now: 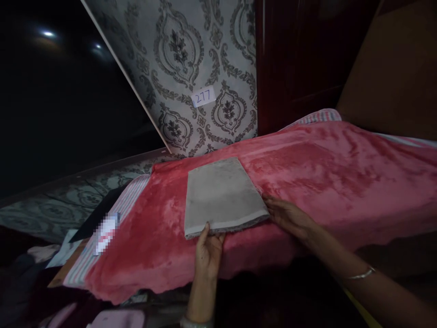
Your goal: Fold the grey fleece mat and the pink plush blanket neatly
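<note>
Folded grey cloth (223, 196) flat on a pink blanket (324, 173), midway along the bed, close to its near edge. Left hand (208, 255) at the cloth's near-left corner: thumb laid on top, fingers apparently tucked under the hem and hard to see, so probably pinched on the cloth. Right hand (290, 217) spread flat on the blanket, fingers apart, tips touching the cloth's near-right corner, clamped on nothing. Thin bracelet (362, 274) on the right wrist. Striped sheet (129, 200) showing at the blanket's left edge. Patterned wall panel (177, 50) beyond, bearing a label (203, 96) reading 217. Far left lost in darkness; near foreground dim and cut off.
</note>
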Action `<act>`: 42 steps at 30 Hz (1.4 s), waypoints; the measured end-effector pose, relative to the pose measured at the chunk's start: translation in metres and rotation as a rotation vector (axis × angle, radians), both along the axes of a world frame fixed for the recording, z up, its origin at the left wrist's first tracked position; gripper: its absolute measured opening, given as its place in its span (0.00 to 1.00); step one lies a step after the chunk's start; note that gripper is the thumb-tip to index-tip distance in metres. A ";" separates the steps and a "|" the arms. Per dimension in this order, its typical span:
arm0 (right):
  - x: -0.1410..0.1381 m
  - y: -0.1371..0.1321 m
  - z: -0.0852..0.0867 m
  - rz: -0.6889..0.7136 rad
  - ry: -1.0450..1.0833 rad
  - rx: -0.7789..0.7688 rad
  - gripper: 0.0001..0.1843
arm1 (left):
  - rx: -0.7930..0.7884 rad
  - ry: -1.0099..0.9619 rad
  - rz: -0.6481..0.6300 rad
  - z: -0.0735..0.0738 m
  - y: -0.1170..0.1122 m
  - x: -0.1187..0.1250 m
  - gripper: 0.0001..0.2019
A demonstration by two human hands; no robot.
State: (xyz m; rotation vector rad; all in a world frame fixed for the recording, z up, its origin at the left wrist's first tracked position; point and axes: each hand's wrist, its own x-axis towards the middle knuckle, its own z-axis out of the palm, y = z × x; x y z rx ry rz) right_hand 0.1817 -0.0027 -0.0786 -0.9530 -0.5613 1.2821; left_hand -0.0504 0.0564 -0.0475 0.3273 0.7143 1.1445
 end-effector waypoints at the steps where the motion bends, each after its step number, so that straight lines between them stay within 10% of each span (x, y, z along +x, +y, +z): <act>1: -0.002 0.001 0.001 0.035 -0.006 0.003 0.11 | 0.003 -0.002 0.012 0.001 -0.002 0.009 0.19; 12: -0.008 0.008 0.005 0.044 0.141 -0.034 0.09 | -0.073 0.078 0.060 0.015 0.000 0.047 0.26; 19: 0.006 0.024 -0.008 -0.123 0.244 -0.153 0.14 | -0.088 0.231 0.102 0.031 -0.007 -0.032 0.28; 25: 0.022 0.087 -0.010 -0.391 -0.389 -0.013 0.24 | -0.204 0.513 0.140 0.023 -0.016 -0.114 0.26; 30: 0.010 0.146 0.007 -0.133 -0.861 -0.021 0.21 | -0.248 0.517 0.123 0.006 -0.016 -0.135 0.27; 34: -0.003 0.175 0.013 0.093 -1.000 -0.075 0.08 | -0.201 0.500 0.133 -0.022 -0.014 -0.137 0.29; 42: -0.003 0.201 0.027 0.360 -1.075 -0.132 0.13 | -0.110 0.624 0.146 -0.041 -0.019 -0.135 0.36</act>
